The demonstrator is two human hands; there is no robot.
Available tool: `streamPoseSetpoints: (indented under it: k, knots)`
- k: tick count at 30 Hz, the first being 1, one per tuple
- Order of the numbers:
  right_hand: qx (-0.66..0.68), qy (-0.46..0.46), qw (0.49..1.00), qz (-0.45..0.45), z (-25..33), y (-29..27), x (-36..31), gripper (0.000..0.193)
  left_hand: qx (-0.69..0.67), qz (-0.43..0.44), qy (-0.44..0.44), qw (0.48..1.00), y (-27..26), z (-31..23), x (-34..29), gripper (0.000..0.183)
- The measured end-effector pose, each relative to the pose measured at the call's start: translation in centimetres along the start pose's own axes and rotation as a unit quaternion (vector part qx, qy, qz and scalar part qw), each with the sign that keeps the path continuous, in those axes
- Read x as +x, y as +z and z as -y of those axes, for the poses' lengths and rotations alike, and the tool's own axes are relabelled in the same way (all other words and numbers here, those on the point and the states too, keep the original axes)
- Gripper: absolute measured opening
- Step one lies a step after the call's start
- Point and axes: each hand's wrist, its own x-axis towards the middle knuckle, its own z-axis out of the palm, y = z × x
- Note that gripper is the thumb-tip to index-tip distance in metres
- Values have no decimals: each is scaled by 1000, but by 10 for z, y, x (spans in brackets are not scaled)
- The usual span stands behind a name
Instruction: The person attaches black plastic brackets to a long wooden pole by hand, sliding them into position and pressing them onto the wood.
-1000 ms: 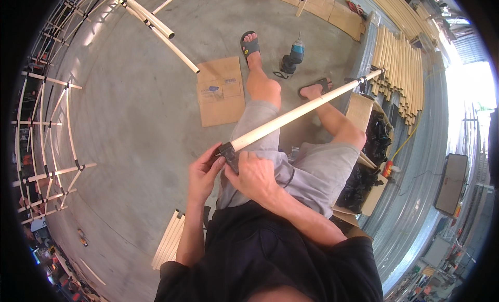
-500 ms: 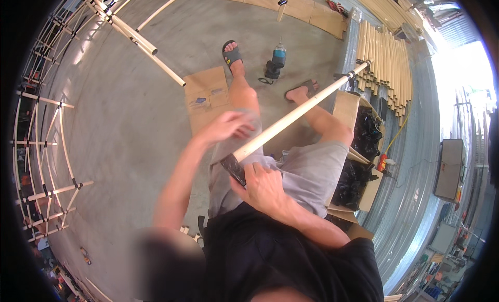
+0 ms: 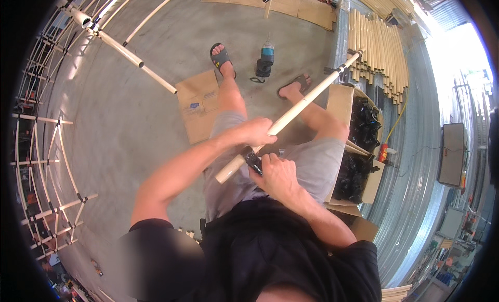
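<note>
A long cream-coloured pipe lies slantwise above my lap, its near end over my left thigh. My left hand is wrapped round the pipe, a little above a black pipe connector. That connector sits around the pipe, with a short length of pipe sticking out past it. My right hand grips the connector from the right side; part of it is hidden by the fingers. Near the pipe's far end is another black connector.
Open cardboard boxes of black connectors stand beside my right leg. A teal-and-black cordless drill stands on the floor between my feet, near flattened cardboard. Stacked pipes lie at far right, pipe frames at left.
The pipe has slid through the connector, from ending at it to sticking out past it. My left hand has moved right and closed on the pipe.
</note>
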Motion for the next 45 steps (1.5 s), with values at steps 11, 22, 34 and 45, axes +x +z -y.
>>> streamPoseSetpoints:
  k: [11,22,34,45]
  knots:
    - [-3,3,1000,9,-62,3,11,36,-315,-17,-163,935,15,-7,-58,40]
    - [10,111,990,-89,-220,-43,72,33,-68,-133,-115,982,21,-41,-83,30]
    - [47,236,967,-78,-253,-39,73,38,112,-150,-82,979,8,-31,-87,25]
    - [149,188,906,-349,-267,-27,-3,29,185,-118,-84,972,6,-23,-86,39]
